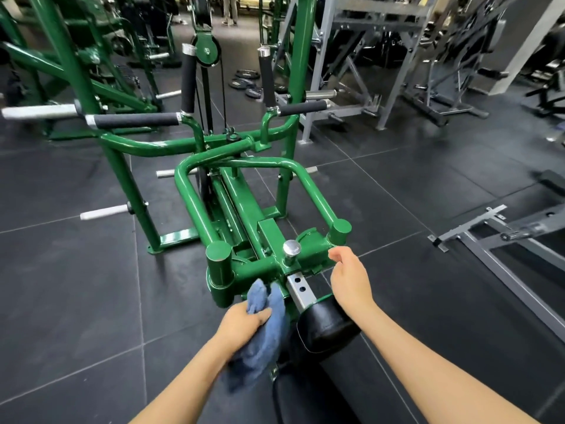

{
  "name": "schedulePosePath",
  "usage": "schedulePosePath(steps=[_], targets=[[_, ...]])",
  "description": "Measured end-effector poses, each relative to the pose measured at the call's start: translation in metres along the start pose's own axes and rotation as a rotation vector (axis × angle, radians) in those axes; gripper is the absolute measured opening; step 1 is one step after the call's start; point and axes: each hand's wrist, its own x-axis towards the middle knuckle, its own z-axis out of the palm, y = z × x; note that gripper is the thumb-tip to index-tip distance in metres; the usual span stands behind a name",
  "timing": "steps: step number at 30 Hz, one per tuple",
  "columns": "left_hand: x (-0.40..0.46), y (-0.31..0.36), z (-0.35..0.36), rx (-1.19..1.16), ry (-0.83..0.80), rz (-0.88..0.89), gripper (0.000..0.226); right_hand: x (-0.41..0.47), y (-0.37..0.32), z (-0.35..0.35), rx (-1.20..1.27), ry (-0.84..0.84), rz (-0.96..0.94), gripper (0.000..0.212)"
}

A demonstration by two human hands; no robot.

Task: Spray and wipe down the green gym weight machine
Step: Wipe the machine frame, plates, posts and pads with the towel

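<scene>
The green weight machine [244, 209] fills the middle of the view, its frame running away from me. My left hand [241, 324] grips a bunched blue cloth [263, 328] whose top end lies against the green crossbar near the left post. My right hand [348, 276] hovers with loosely curled fingers and holds nothing, just right of the silver adjustment knob [292, 249] and beside the right green post [339, 231]. A black seat pad [324, 325] sits below the hands. No spray bottle is in view.
Black foam handles [134, 120] stick out at the machine's far end. More green machines [61, 56] stand at the left, grey racks [367, 56] at the back right, a grey bench frame [504, 237] at the right. Weight plates [247, 84] lie on the dark tiled floor.
</scene>
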Motion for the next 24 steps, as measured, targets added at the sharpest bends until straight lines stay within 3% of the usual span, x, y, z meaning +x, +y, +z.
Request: schedulePosePath(steps=[3, 6, 9, 12, 19, 24], targets=[[0.016, 0.037, 0.014, -0.120, -0.141, 0.125, 0.024, -0.001, 0.001, 0.008, -0.025, 0.036, -0.045, 0.037], [0.038, 0.042, 0.029, -0.111, -0.263, 0.071, 0.026, 0.002, 0.006, 0.012, -0.014, 0.077, -0.060, 0.034], [0.053, 0.012, 0.047, 0.075, -0.249, 0.031, 0.023, 0.003, 0.008, 0.015, -0.081, 0.083, -0.092, 0.034], [0.050, -0.005, 0.053, 0.093, -0.206, 0.015, 0.030, 0.003, 0.009, 0.016, -0.109, 0.082, -0.087, 0.034], [0.035, 0.050, 0.028, -0.182, -0.162, 0.284, 0.030, 0.003, 0.010, 0.019, -0.009, 0.132, -0.121, 0.032], [0.053, 0.011, 0.047, 0.058, -0.223, 0.091, 0.036, 0.001, 0.012, 0.021, -0.018, 0.150, -0.159, 0.031]])
